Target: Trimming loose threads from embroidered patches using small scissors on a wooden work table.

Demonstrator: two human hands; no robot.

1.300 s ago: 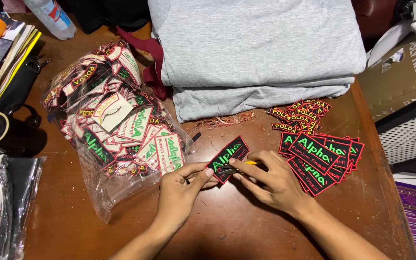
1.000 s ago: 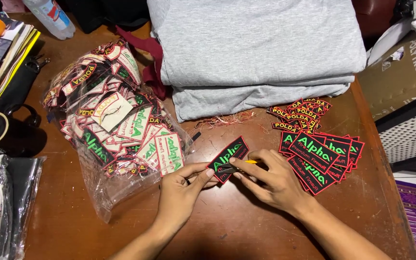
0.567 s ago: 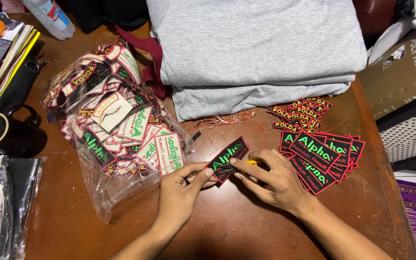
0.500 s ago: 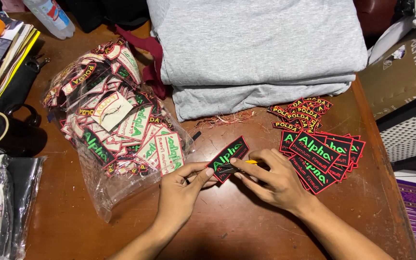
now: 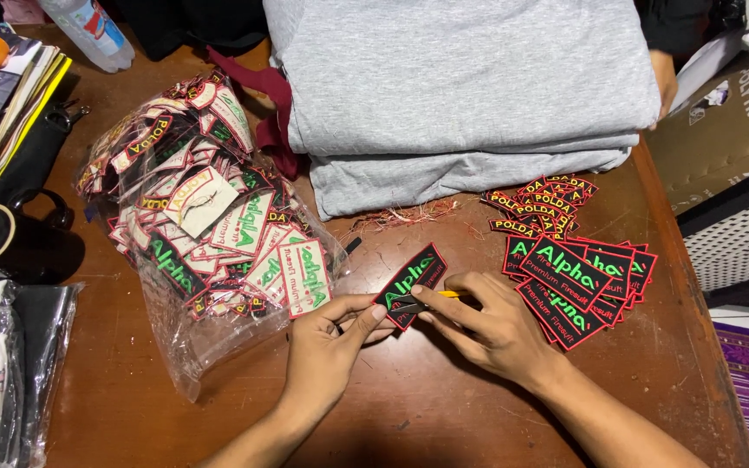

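Left hand: thumb and forefinger fingers pinched on the lower end of a black patch with a red border and green stitched lettering. Right hand: fingers closed around a small yellow-handled tool, tip laid against the same patch; whether it is a blade or snips cannot be told. The patch sits tilted just above the brown wooden bench, near its middle, between the two hands. Just right of the right hand, a fanned stack of matching patches lies flat; beyond it, a cluster of smaller red-and-yellow patches. Left of the left hand, a clear plastic bag bulges with mixed patches, its mouth open toward the hands. Loose red thread trimmings lie near the bench's far side, at the foot of folded grey fabric. Far left: black mug, stacked books.
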